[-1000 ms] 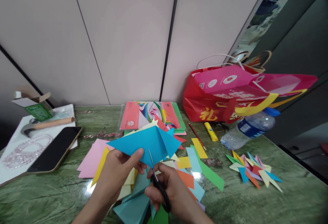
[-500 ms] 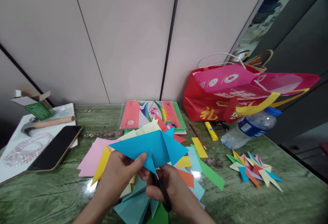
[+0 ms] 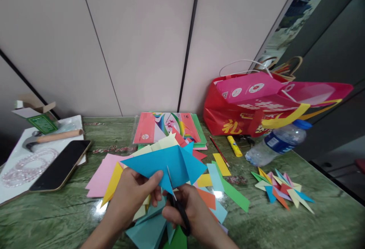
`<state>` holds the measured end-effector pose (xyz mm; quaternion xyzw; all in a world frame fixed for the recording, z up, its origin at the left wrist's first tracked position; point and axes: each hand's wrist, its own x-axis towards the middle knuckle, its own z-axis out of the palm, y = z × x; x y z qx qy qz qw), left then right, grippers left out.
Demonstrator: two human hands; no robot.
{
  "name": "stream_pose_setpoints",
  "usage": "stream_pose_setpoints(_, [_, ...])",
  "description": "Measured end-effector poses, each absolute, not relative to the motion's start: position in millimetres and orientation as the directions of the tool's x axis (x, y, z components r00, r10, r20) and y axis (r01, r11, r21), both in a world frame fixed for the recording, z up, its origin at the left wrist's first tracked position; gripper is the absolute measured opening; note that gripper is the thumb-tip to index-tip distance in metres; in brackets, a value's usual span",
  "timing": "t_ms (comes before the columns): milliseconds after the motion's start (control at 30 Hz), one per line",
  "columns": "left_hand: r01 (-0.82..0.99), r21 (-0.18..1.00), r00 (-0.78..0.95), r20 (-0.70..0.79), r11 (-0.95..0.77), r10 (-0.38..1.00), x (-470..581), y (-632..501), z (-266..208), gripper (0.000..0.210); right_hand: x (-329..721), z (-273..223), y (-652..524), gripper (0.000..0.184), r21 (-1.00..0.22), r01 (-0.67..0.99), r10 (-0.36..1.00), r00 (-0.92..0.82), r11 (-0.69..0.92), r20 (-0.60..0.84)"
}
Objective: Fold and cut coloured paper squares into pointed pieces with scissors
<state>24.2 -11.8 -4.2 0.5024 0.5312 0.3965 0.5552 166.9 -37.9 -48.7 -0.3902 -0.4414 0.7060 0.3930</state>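
Note:
My left hand (image 3: pixel 141 190) pinches the lower edge of a folded sheet of blue paper (image 3: pixel 162 161), thumb on top. In my right hand (image 3: pixel 189 207) is a pair of scissors (image 3: pixel 181 214) with black handles, my fingers closed round them. The blades point away from me and lie against the blue paper's lower edge, with one blade in front of it. Under both hands spreads a pile of coloured paper, with teal sheets (image 3: pixel 148 230), pink sheets (image 3: pixel 102 175) and a yellow piece (image 3: pixel 112 182) showing.
Behind the pile lies a coloured paper pack (image 3: pixel 145 127). To the right are a glue stick (image 3: pixel 234 146), a pencil (image 3: pixel 218 150), a water bottle (image 3: pixel 278 146), a red bag (image 3: pixel 219 112) and a folded paper star (image 3: pixel 282 190). A phone (image 3: pixel 61 165) and a hammer (image 3: pixel 54 138) lie left.
The blue paper and both hands have shifted very slightly left in the picture. Both grips look the same, and the scissors remain at the paper's lower edge.

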Motion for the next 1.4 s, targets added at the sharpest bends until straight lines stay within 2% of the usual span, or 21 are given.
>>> stream_pose_setpoints(167, [0.035,0.982,0.138,-0.188,0.185,0.972,26.1,-13.4,-1.6,0.032,167.1,-52.4,-37.1,0.053,-0.932,-0.236,0.903,-0.396,-0.275,-0.167])
stream_pose_setpoints(367, [0.034,0.981,0.135,-0.195,0.193,0.971,25.7,-12.5,-3.5,0.033,167.4,-54.4,-36.7,0.054,-0.928,-0.208,0.901,-0.377,-0.308,-0.215])
stream_pose_setpoints(633, [0.124,0.979,0.152,-0.178,0.160,0.972,24.9,-12.6,-1.7,0.037,166.6,-48.8,-37.1,0.051,-0.928,-0.200,0.898,-0.381,-0.314,-0.221])
stream_pose_setpoints(800, [0.249,0.960,0.044,-0.146,0.130,0.988,23.1,-12.1,-2.0,0.042,166.4,-54.1,-37.5,0.053,-0.933,-0.188,0.897,-0.385,-0.305,-0.216])
stream_pose_setpoints(933, [0.257,0.961,0.003,-0.106,0.102,0.994,21.7,-11.4,-3.9,0.042,166.0,-56.4,-37.5,0.053,-0.926,-0.193,0.890,-0.395,-0.324,-0.229])
stream_pose_setpoints(1167, [0.224,0.969,0.054,-0.123,0.108,0.991,24.6,-13.6,-0.3,0.042,168.3,-52.3,-35.2,0.045,-0.904,-0.347,0.906,-0.413,-0.251,-0.093])
stream_pose_setpoints(1400, [0.198,0.974,0.084,-0.124,0.105,0.989,27.6,-17.4,0.0,0.041,165.7,-47.9,-34.9,0.040,-0.855,-0.446,0.895,-0.442,-0.267,-0.049])
